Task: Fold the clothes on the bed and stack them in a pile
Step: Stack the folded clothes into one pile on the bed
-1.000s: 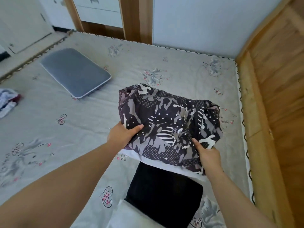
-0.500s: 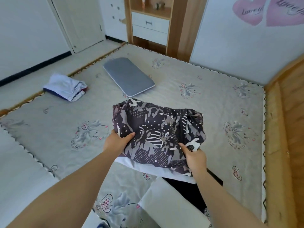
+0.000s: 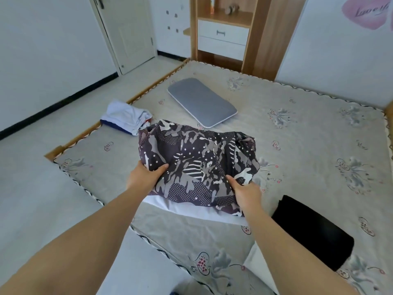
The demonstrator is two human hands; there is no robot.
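A folded dark camouflage-print garment is held up over the bed, with a folded white garment under it. My left hand grips the bundle's near left edge, thumb on top. My right hand grips its near right edge. A folded black garment lies on the bed at the lower right, with a white piece beside it. A pile of folded light clothes sits at the bed's far left edge.
A flat grey pillow lies on the far part of the bed. A wooden cabinet with drawers stands behind the bed. The floor runs along the left, with a door beyond.
Both hands have carried the camouflage and white bundle leftwards away from the black garment, and my view has swung left and up, bringing the pile of light clothes into sight.
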